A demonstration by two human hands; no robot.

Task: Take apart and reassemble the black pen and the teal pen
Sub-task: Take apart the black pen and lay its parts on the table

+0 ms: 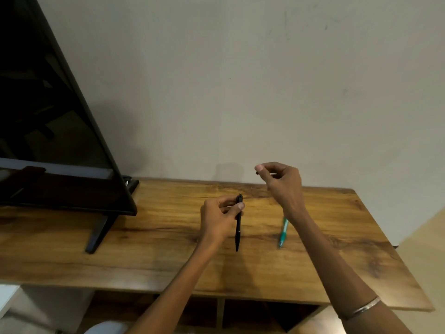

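With our left hand [218, 221] gripping the black pen [238, 222] upright, our right hand [280, 182] pinches a small dark part [257, 173] that could slip and roll off the worktop's [156, 256] far edge.

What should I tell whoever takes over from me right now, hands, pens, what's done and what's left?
Left hand: holds the black pen near its top end, upright above the wooden table.
Right hand: raised, pinching a small dark piece at the fingertips; too small to identify.
Teal pen: lies on the table, partly behind the right wrist, apparently untouched.
Done: the black pen looks just started, if that piece came off it.
Left: finish and reassemble the black pen, then the teal pen.
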